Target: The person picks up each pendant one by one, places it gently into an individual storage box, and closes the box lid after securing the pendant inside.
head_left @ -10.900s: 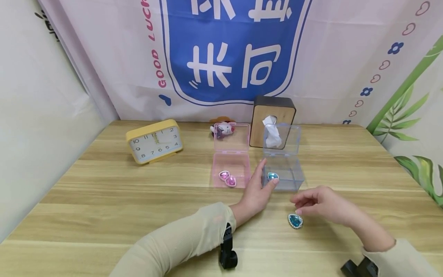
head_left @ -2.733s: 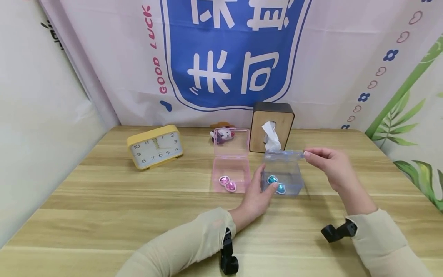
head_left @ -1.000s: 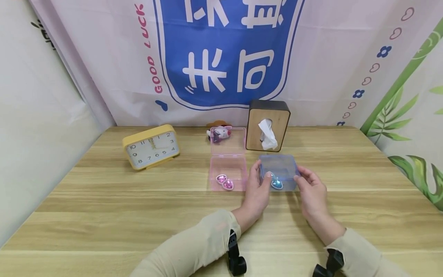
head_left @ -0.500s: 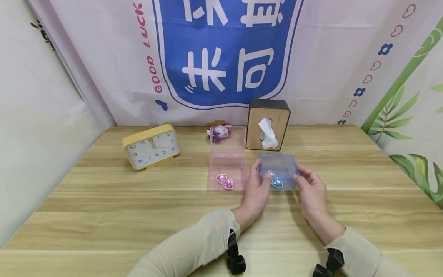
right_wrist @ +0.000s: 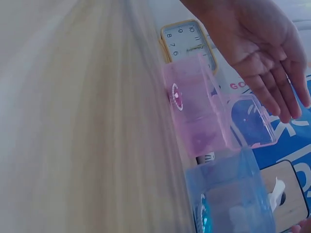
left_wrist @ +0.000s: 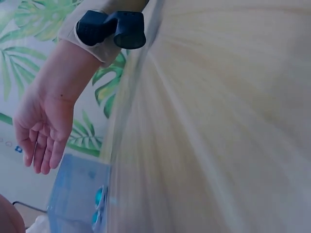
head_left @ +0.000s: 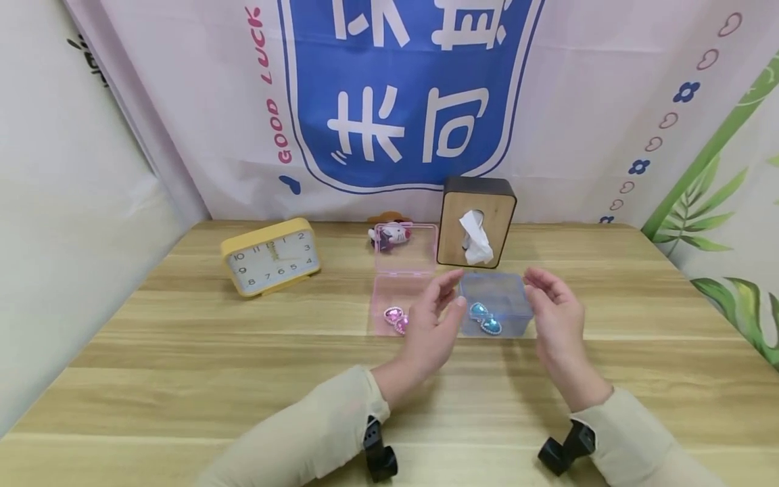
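A clear blue box (head_left: 496, 304) stands on the table with its lid down and two teal gems (head_left: 490, 325) inside. My left hand (head_left: 429, 331) is raised just left of this box, fingers loosely bent and holding nothing; it covers part of the pink box. At the blue box's right side, my right hand (head_left: 558, 321) has its fingers extended and grips nothing; in the left wrist view the right hand (left_wrist: 46, 121) hangs apart from the box. Left of the blue box, a clear pink box (head_left: 389, 287) has its lid up, with two pink gems (head_left: 393, 315) in it.
Behind the boxes stand a wood-fronted tissue box (head_left: 477, 226) and a small plush toy (head_left: 392, 235). A yellow alarm clock (head_left: 272, 258) is at the left of the wooden table (head_left: 243, 379). A printed curtain (head_left: 584, 122) hangs along the back edge.
The second teal gem went from the table into the blue box, and my right hand swung its lid down. Just now both hands let go; the left moved leftward.
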The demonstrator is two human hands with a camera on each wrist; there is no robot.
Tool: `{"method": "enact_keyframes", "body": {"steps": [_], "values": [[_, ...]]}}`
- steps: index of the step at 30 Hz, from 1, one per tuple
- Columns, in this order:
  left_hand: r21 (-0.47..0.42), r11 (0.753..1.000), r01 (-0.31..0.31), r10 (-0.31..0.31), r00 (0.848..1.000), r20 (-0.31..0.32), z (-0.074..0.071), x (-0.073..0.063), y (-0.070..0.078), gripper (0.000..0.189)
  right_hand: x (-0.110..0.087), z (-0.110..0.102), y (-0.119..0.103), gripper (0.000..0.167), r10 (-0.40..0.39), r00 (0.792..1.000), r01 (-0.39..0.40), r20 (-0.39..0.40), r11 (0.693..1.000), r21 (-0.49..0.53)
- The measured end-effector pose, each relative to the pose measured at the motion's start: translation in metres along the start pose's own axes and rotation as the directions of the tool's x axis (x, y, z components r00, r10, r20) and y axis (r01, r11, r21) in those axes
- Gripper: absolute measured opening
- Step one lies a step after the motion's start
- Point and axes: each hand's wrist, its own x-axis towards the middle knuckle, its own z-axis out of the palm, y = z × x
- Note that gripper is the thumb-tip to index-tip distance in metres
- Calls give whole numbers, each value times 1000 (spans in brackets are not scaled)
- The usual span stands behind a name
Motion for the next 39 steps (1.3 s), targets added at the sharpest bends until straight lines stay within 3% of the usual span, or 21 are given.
{"method": "enact_keyframes", "body": {"steps": [3, 8, 16, 21, 28, 39], "values": [[22, 999, -29, 29, 999, -16, -19, -5, 1, 36, 0, 10, -3, 34, 9, 998, -9, 55, 1000, -8], [83, 992, -92, 100, 991, -93, -50, -15, 3, 32, 2, 27, -7, 40, 56, 984, -50, 169, 998, -40], [104, 994, 25, -6, 984, -176, -85, -22, 1, 35, 11, 58, -8, 40, 119, 954, -107, 276, 993, -60], [50, 990, 133, -119, 968, -221, -94, -25, -4, 40, 16, 78, -4, 41, 140, 933, -138, 332, 990, -29], [26, 966, 255, -241, 939, -244, -98, -24, -16, 46, 25, 98, 6, 38, 152, 943, -143, 296, 988, -53], [-15, 943, 333, -329, 923, -200, -99, -19, -32, 53, 38, 116, 6, 36, 203, 932, -172, 301, 977, -128]]}}
